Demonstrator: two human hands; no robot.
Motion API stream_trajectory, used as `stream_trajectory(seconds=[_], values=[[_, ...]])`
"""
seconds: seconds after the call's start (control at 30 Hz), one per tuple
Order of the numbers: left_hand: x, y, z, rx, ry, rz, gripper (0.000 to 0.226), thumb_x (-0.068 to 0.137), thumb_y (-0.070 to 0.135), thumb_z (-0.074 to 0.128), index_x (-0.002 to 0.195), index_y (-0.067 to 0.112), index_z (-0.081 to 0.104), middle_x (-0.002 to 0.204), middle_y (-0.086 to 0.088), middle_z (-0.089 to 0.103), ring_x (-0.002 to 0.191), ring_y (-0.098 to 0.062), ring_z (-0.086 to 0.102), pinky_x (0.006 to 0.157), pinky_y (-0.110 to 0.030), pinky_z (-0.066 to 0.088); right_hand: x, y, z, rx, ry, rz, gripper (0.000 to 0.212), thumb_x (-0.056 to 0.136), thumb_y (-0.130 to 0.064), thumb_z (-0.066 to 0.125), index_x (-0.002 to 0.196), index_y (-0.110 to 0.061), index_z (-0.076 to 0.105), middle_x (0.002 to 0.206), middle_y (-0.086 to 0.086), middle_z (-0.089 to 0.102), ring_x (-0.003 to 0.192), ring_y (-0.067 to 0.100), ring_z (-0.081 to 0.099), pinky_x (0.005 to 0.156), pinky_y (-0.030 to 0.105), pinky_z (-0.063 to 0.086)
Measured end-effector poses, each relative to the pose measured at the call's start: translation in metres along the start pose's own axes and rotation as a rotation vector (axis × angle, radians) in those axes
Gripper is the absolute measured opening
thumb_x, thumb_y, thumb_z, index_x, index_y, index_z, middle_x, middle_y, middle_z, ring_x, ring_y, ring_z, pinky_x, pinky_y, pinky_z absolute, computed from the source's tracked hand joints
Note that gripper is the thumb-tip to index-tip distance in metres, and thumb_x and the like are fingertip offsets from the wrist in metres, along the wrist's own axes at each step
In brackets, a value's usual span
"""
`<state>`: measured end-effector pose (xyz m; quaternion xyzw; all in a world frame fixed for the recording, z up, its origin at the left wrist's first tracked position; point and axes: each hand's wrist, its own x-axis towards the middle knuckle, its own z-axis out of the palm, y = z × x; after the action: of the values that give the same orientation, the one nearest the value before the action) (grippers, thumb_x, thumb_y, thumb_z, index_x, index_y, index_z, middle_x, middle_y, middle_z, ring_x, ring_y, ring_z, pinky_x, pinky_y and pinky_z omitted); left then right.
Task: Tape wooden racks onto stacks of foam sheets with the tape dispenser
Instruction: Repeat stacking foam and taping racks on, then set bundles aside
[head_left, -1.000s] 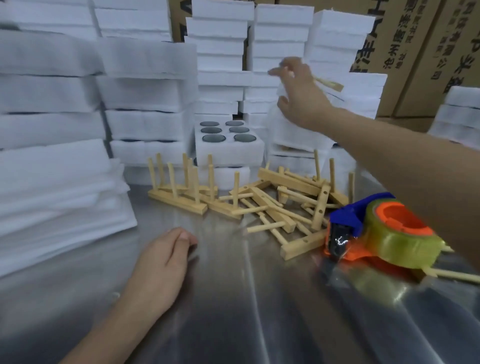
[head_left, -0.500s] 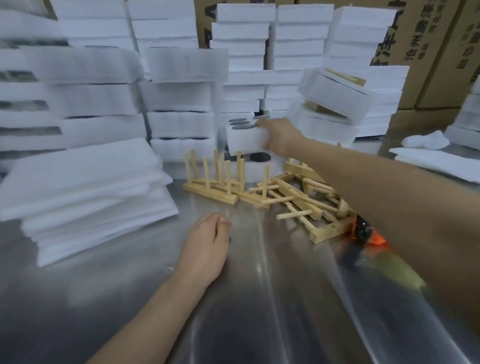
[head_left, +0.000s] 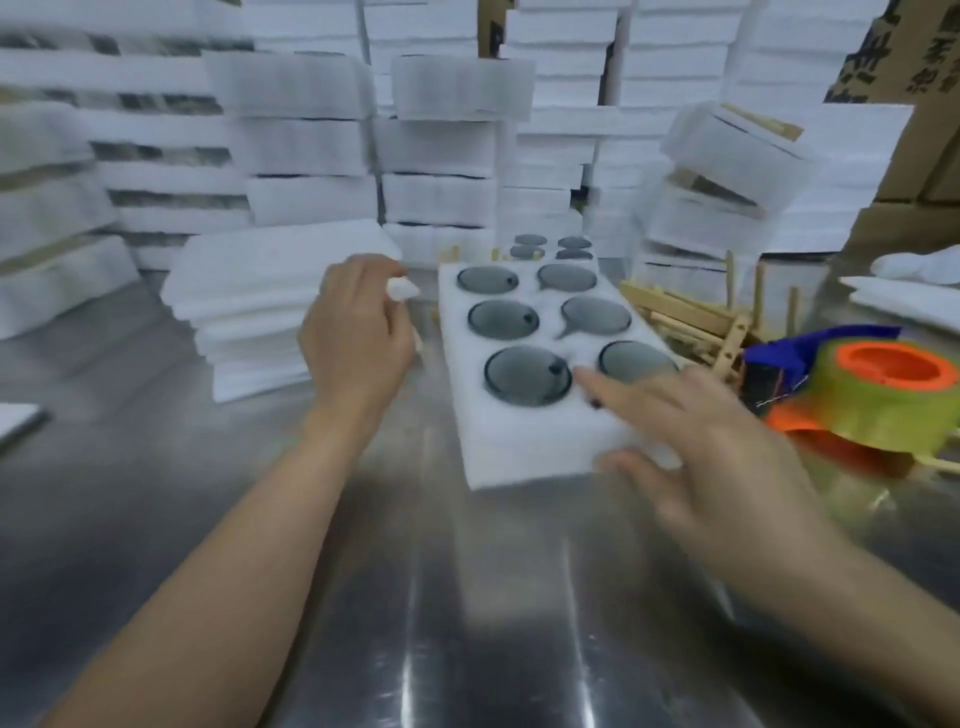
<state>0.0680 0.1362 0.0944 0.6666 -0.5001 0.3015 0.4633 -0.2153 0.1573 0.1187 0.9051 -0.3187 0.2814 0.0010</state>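
- Blurred right hand (head_left: 711, 447) covers the foam block's (head_left: 519, 447) near corner.
- Foam block hides part of the wooden racks (head_left: 691, 317).
- Left hand's (head_left: 353, 338) white scrap (head_left: 402, 288) is too blurred to identify.

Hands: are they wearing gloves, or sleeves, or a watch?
No. The left hand and the right hand are bare, with no gloves. The left forearm and the right forearm are bare too, so no sleeves are in view. I see no watch, ring or bracelet, though the picture is blurry.
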Motion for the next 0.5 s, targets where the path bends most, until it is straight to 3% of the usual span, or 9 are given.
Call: stream_trajectory(seconds=[0.07, 0.13, 0.17, 0.23, 0.27, 0.3, 0.33, 0.43, 0.5], values=[[0.006, -0.025, -0.012, 0.133, 0.021, -0.026, 0.042, 0.078, 0.007, 0.047, 0.118, 0.009, 0.058, 0.131, -0.008, 0.056, 0.127, -0.028, 0.046, 0.097, -0.043, 0.037, -0.005, -0.012, 0.018, -0.194, -0.267, 0.010, 0.064, 0.090, -0.039, 0.061, 0.145, -0.046, 0.029, 0.121, -0.016, 0.056, 0.125, 0.019, 0.046, 0.108, 0.059, 0.023], [0.005, -0.049, -0.018, 0.286, -0.038, -0.092, 0.046, 0.086, 0.011, 0.046, 0.132, 0.006, 0.049, 0.148, -0.008, 0.041, 0.144, -0.029, 0.024, 0.114, -0.047, 0.013, 0.007, -0.012, 0.027, -0.318, -0.407, 0.030, 0.060, 0.093, -0.052, 0.047, 0.146, -0.053, 0.017, 0.126, -0.022, 0.051, 0.130, 0.008, 0.039, 0.114, 0.057, -0.002], [0.005, -0.058, -0.019, 0.330, -0.085, -0.142, 0.047, 0.092, 0.015, 0.043, 0.138, 0.006, 0.044, 0.152, -0.008, 0.035, 0.146, -0.028, 0.017, 0.116, -0.049, 0.004, 0.020, -0.006, 0.027, -0.285, -0.440, 0.020, 0.056, 0.089, -0.061, 0.044, 0.143, -0.055, 0.027, 0.122, -0.023, 0.056, 0.125, 0.005, 0.044, 0.114, 0.056, -0.001], [0.004, -0.069, -0.017, 0.349, -0.159, -0.221, 0.046, 0.098, 0.020, 0.039, 0.143, 0.008, 0.038, 0.154, -0.007, 0.032, 0.147, -0.028, 0.014, 0.115, -0.053, -0.002, 0.049, 0.009, 0.019, 0.028, -0.489, 0.049, 0.051, 0.075, -0.082, 0.038, 0.113, -0.057, 0.061, 0.087, -0.022, 0.068, 0.089, -0.003, 0.058, 0.103, 0.035, 0.033], [0.003, -0.072, -0.016, 0.350, -0.176, -0.231, 0.045, 0.099, 0.021, 0.040, 0.143, 0.009, 0.039, 0.152, -0.007, 0.035, 0.145, -0.028, 0.017, 0.115, -0.054, 0.000, 0.063, 0.018, 0.018, 0.177, -0.455, 0.074, 0.052, 0.071, -0.085, 0.037, 0.091, -0.051, 0.071, 0.066, -0.016, 0.064, 0.067, -0.003, 0.055, 0.078, 0.025, 0.042], [0.003, -0.074, -0.015, 0.357, -0.179, -0.223, 0.044, 0.099, 0.021, 0.042, 0.141, 0.010, 0.042, 0.148, -0.007, 0.039, 0.142, -0.029, 0.022, 0.114, -0.053, 0.004, 0.074, 0.026, 0.022, 0.268, -0.344, 0.087, 0.053, 0.075, -0.082, 0.040, 0.077, -0.042, 0.074, 0.056, -0.009, 0.061, 0.055, 0.002, 0.052, 0.061, 0.022, 0.040], [0.005, -0.076, -0.013, 0.361, -0.168, -0.209, 0.043, 0.098, 0.021, 0.045, 0.139, 0.011, 0.045, 0.144, -0.008, 0.043, 0.138, -0.030, 0.027, 0.113, -0.053, 0.008, 0.082, 0.031, 0.030, 0.316, -0.179, 0.092, 0.047, 0.083, -0.071, 0.046, 0.071, -0.034, 0.074, 0.054, -0.004, 0.060, 0.054, 0.009, 0.052, 0.054, 0.026, 0.039], [0.010, -0.078, -0.012, 0.351, -0.098, -0.217, 0.042, 0.091, 0.027, 0.050, 0.130, 0.013, 0.055, 0.131, -0.009, 0.050, 0.128, -0.032, 0.035, 0.105, -0.053, 0.017, 0.082, 0.040, 0.068, 0.762, 0.220, 0.239, 0.033, 0.098, -0.023, 0.053, 0.072, -0.016, 0.073, 0.059, -0.001, 0.064, 0.056, 0.014, 0.055, 0.060, 0.023, 0.044], [0.012, -0.079, -0.012, 0.370, -0.076, -0.230, 0.041, 0.087, 0.035, 0.049, 0.122, 0.015, 0.061, 0.125, -0.007, 0.049, 0.124, -0.030, 0.036, 0.102, -0.054, 0.018, 0.076, 0.050, 0.082, 1.060, 0.335, 0.374, 0.036, 0.099, -0.011, 0.048, 0.071, -0.012, 0.070, 0.059, -0.002, 0.066, 0.056, 0.013, 0.056, 0.064, 0.022, 0.047]])
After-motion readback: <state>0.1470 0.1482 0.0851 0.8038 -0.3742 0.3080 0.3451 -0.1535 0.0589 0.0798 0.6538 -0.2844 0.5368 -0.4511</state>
